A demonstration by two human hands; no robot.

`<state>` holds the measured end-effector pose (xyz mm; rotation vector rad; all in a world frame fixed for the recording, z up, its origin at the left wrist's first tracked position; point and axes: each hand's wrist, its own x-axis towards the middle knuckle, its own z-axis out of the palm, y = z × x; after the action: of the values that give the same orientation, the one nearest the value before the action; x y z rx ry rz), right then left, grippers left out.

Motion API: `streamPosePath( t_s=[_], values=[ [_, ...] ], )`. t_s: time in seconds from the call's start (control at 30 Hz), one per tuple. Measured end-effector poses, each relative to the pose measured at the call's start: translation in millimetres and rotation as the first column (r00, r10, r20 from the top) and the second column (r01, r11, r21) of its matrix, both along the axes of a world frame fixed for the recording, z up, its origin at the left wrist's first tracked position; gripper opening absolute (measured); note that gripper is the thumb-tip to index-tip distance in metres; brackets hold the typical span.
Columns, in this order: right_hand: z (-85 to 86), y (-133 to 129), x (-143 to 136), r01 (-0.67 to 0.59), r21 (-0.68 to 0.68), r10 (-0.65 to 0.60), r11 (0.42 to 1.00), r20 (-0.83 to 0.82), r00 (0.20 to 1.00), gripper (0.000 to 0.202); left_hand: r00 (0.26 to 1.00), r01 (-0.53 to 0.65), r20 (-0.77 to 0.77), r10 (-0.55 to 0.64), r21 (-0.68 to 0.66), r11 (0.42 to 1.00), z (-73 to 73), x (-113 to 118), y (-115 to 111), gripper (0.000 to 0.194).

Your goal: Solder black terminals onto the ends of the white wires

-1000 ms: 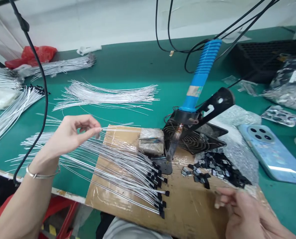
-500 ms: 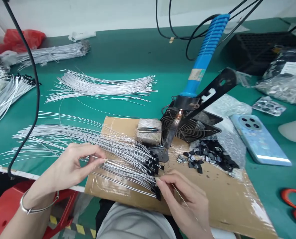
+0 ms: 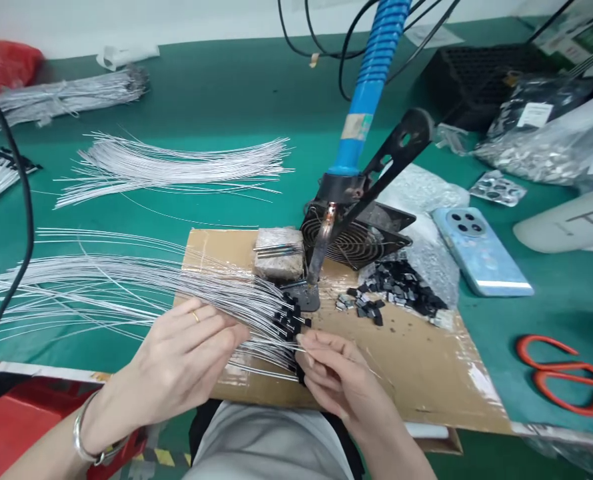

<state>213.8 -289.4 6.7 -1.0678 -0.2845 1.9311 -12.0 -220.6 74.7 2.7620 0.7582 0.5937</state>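
A thin white wire (image 3: 271, 343) runs between my two hands above the cardboard (image 3: 376, 373). The thumb and fingers of my left hand (image 3: 189, 353) are closed on it, though the fingertips are partly hidden. At the other side my right hand (image 3: 344, 377) pinches the wire, and a thin strand shows beyond its fingers. Under and behind both hands lies a bundle of white wires (image 3: 201, 273), with black end pieces (image 3: 289, 317) gathered just left of my right fingers. Loose small black pieces (image 3: 406, 287) form a pile to the right.
A blue-handled soldering iron (image 3: 364, 100) is held pointing down in front of a black fan (image 3: 356, 240). Beside it is a wrapped block (image 3: 279, 253) with metal rods. Another white wire bundle (image 3: 176, 160) lies behind. A phone (image 3: 481, 250) and red-handled scissors (image 3: 566, 377) are at right.
The view has shifted to the right. My left hand has moved along the wires toward my right hand, its back now turned up. My right hand still pinches near the black ends.
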Motion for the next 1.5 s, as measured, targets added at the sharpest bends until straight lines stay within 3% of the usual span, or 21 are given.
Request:
streamPosePath(
  t_s=[0.13, 0.23, 0.3, 0.37, 0.47, 0.53, 0.6, 0.8, 0.93, 1.0, 1.1, 1.17, 1.33, 1.4, 1.5],
  values=[
    [1.5, -6, 2, 0.073, 0.079, -0.087, 0.994, 0.196, 0.977, 0.047, 0.999, -0.032, -0.046, 0.030, -0.051, 0.998, -0.2, -1, 10, 0.015],
    [0.8, -14, 8, 0.128, 0.191, -0.199, 0.973, 0.422, 0.885, 0.051, 0.994, -0.080, -0.097, 0.059, -0.232, 0.969, 7.7, -2, 24, 0.012],
    [0.2, -18, 12, 0.121, 0.249, -0.238, 0.961, 0.516, 0.823, 0.049, 0.987, -0.107, -0.155, 0.041, -0.449, 0.887, 13.4, -3, 35, 0.018],
    [1.1, -21, 15, 0.077, 0.289, -0.231, 0.954, 0.551, 0.802, 0.046, 0.984, -0.116, -0.176, 0.001, -0.647, 0.753, 17.1, -2, 45, 0.020],
    [5.8, -21, 15, -0.029, 0.380, -0.203, 0.925, 0.555, 0.807, 0.037, 0.989, -0.095, -0.145, -0.041, -0.812, 0.576, 17.2, 4, 56, 0.023],
    [9.7, -19, 11, -0.108, 0.425, -0.176, 0.899, 0.576, 0.798, 0.026, 0.991, -0.087, -0.126, -0.041, -0.856, 0.510, 15.3, 8, 58, 0.025],
    [12.3, -17, 7, -0.147, 0.427, -0.156, 0.892, 0.597, 0.787, 0.015, 0.993, -0.091, -0.117, -0.023, -0.869, 0.487, 13.6, 12, 57, 0.025],
    [12.0, -12, 0, -0.019, 0.437, -0.277, 0.899, 0.602, 0.749, 0.025, 0.996, -0.082, -0.090, 0.006, -0.869, 0.487, 12.6, 12, 55, 0.024],
    [11.4, -12, 2, 0.024, 0.388, -0.244, 0.921, 0.530, 0.812, 0.027, 0.998, -0.051, -0.060, -0.004, -0.880, 0.473, 12.7, 9, 55, 0.023],
    [10.5, -12, 4, 0.025, 0.379, -0.230, 0.925, 0.506, 0.831, 0.028, 0.998, -0.044, -0.056, -0.013, -0.884, 0.465, 13.1, 9, 56, 0.023],
    [8.7, -12, 8, -0.051, 0.461, -0.229, 0.886, 0.532, 0.815, 0.027, 0.997, -0.040, -0.068, -0.041, -0.881, 0.472, 14.6, 8, 58, 0.024],
    [8.7, -12, 11, -0.134, 0.520, -0.230, 0.843, 0.576, 0.784, 0.025, 0.993, -0.061, -0.106, -0.056, -0.850, 0.524, 15.9, 9, 55, 0.023],
    [12.2, -10, 9, -0.208, 0.565, -0.299, 0.798, 0.673, 0.677, 0.021, 0.965, -0.182, -0.261, 0.007, -0.653, 0.735, 15.4, 25, 23, 0.020],
    [12.8, -9, 5, -0.219, 0.579, -0.330, 0.785, 0.691, 0.643, 0.020, 0.979, -0.136, -0.203, 0.007, -0.630, 0.764, 10.5, 38, 5, 0.021],
    [11.6, -9, 1, -0.195, 0.597, -0.378, 0.778, 0.693, 0.614, 0.019, 0.989, -0.138, -0.134, 0.065, -0.658, 0.740, -1.3, 53, -10, 0.022]
  ],
)
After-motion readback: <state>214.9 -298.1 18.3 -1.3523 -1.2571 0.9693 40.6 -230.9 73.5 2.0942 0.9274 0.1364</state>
